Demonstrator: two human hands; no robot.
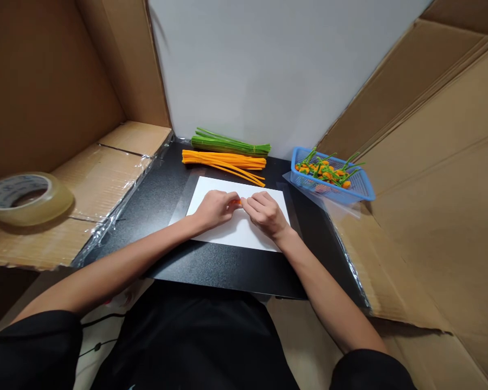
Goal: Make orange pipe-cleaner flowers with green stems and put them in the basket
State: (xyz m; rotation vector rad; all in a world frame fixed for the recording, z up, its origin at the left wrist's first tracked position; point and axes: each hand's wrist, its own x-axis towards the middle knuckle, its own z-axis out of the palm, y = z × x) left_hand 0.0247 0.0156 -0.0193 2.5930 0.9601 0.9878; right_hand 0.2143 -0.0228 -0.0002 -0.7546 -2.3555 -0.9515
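Above a white sheet [231,232], my left hand [216,208] and my right hand [265,212] meet, fingers bent into a pinch. Between the fingertips a small bit of an orange pipe cleaner [238,202] shows; most of it is hidden by the fingers. Just beyond the sheet lies a bundle of orange pipe cleaners [223,160], a few of them splayed loose toward the right. Behind that is a bundle of green pipe cleaners [228,143], tied near its right end.
A blue plastic basket [364,187] at the back right holds several small orange pieces with green stems [325,170]. On the cardboard ledge at left rests a large roll of clear tape [52,203]. Cardboard walls [443,135] flank the black tabletop [211,268].
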